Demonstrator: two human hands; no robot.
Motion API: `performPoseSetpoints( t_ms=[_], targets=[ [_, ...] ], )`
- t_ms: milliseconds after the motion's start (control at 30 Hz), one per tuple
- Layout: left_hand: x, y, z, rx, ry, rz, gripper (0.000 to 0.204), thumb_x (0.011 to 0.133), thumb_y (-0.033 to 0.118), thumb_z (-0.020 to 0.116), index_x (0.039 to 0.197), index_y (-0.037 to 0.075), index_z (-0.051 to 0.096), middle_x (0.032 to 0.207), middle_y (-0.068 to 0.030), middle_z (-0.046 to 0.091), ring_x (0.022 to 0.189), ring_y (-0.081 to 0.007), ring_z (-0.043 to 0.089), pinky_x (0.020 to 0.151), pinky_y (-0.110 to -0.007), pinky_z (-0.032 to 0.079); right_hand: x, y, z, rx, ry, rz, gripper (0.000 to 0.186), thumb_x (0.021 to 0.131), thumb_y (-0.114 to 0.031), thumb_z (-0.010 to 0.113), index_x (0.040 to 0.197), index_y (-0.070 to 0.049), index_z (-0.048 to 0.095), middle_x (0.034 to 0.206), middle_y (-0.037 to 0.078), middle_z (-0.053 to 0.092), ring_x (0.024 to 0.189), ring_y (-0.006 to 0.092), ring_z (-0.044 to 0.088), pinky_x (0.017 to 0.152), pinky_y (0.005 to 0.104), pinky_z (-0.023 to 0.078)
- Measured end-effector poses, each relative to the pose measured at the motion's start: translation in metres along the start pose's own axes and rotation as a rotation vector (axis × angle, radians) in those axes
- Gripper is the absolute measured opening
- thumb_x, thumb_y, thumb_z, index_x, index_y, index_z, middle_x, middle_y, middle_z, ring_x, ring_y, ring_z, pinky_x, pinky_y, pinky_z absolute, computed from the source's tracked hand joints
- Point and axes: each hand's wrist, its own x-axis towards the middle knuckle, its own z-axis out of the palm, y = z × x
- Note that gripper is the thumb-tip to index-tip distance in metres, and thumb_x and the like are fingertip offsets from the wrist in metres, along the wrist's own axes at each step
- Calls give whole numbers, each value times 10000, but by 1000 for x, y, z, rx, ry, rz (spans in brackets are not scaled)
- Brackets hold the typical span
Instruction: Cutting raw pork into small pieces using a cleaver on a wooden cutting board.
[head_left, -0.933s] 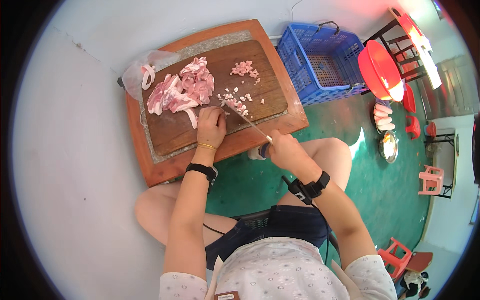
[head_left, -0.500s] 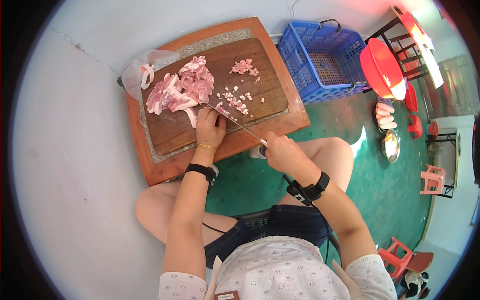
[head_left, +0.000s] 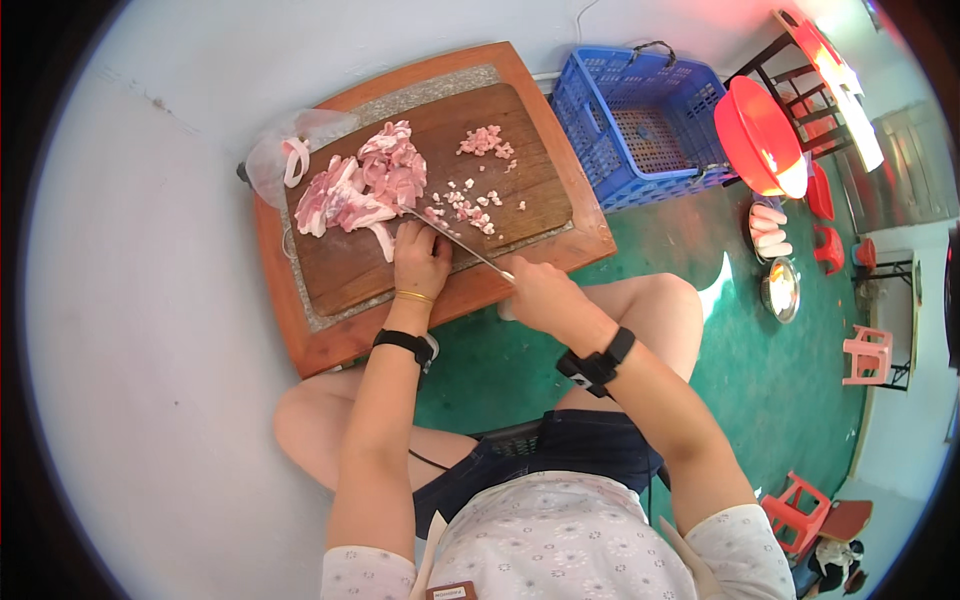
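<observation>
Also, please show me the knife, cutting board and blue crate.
Knife [head_left: 459, 243], head view: middle of the blade.
Wooden cutting board [head_left: 446, 158], head view: bare top between meat piles.
Blue plastic crate [head_left: 655, 189], head view: near outer wall.

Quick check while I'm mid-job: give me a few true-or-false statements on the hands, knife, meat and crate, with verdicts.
1. The right hand holds the knife. True.
2. The left hand grips the knife's handle. False: the left hand is at the near part of the cutting board, close to the blade.
3. The large meat pieces lie left of the far pile of diced meat. True.
4. The blue crate stands left of the table. False: the blue crate is right of the table.
</observation>
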Motion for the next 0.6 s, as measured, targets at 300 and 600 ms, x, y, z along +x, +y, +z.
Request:
performPoseSetpoints(
  t_ms=[300,600],
  targets=[
    [0,1,-6,-191,-13,-127,105,752,-24,644,835,18,597,865,-105,593,774,-248,595,682,-327,491,-29,16,-28,32,59,85,153,815,-91,542,887,43,527,826,307,609,845,478,588,745,521,469],
    [-4,5,-11,-209,-26,-181,121,749,-12,654,858,11,605,900,-109,590,765,-254,594,675,-324,498,-28,8,-19,-22,-21,7,138,833,-91,523,878,39,518,792,289,620,787,462,609,711,516,489]
  ],
)
